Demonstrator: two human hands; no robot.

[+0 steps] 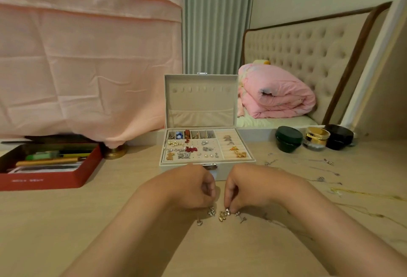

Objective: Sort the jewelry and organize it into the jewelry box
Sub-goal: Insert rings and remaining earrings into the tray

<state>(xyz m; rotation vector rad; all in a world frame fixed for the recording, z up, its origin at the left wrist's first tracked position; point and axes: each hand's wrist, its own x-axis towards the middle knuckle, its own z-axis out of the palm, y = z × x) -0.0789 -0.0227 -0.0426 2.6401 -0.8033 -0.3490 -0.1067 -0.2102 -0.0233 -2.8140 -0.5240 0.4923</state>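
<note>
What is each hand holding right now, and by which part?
The left hand pinches a silver earring, the right hand a pale earring, both at the table. Which part the fingers grip is too small to tell.

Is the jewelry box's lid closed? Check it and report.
No, the lid stands upright at the back of the jewelry box, so its inside is open to view.

Nothing can be read for certain: the only writing is a short line of small white lettering (27, 180) on the front wall of the red box (66, 178) at the left of the surface (105, 210), too blurred to make out.
</note>
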